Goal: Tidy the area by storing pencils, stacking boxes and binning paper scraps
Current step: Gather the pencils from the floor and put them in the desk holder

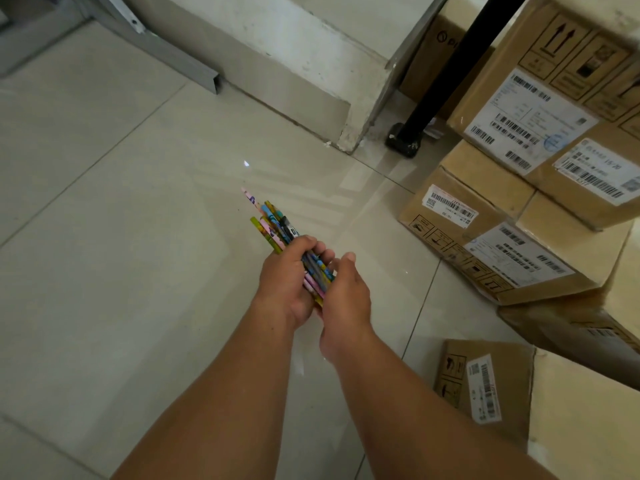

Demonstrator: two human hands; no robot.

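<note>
A bundle of several colourful pencils [273,223] sticks out up and to the left from between my hands, above the tiled floor. My left hand [287,282] is curled around the bundle from the left. My right hand [346,296] presses against the pencils' lower ends from the right, thumb up. Cardboard boxes with barcode labels are piled at the right: a large one on top [554,109], a lower one [485,230] beneath it, and a small one [485,379] near my right forearm. A tiny white paper scrap [246,163] lies on the floor beyond the pencils.
A black table leg [446,71] with its foot stands beside the boxes. A white wall plinth [277,64] and a grey metal channel [166,50] run along the back. Pale floor tiles [121,237] spread to the left.
</note>
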